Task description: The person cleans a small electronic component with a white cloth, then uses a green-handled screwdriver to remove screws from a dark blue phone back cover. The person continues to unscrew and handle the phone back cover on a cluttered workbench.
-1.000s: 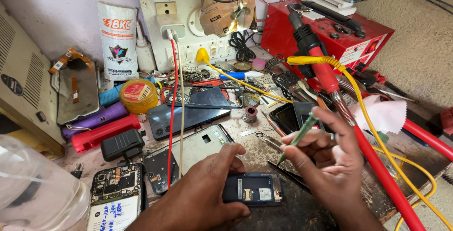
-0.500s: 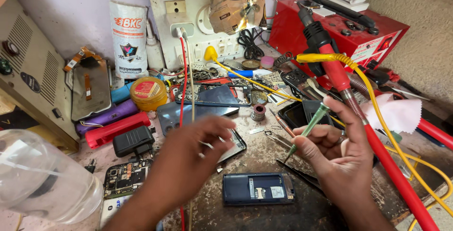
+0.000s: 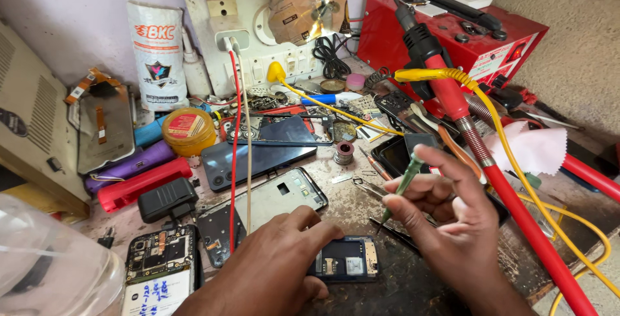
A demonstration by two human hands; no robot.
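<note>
On bench – right hand (image 3: 445, 216) pinches green screwdriver (image 3: 402, 187) (tip down-left); left hand (image 3: 274, 271) presses phone (image 3: 345, 259).

bright, even daylight, soft shadows, sharp focus except a blurred clear plastic container (image 3: 45, 258) at lower left.

Your small dark phone body (image 3: 345, 259) lies flat on the desk (image 3: 361, 209), open side up, circuitry showing. Your green-handled screwdriver (image 3: 402, 185) tilts above it, tip down.
</note>
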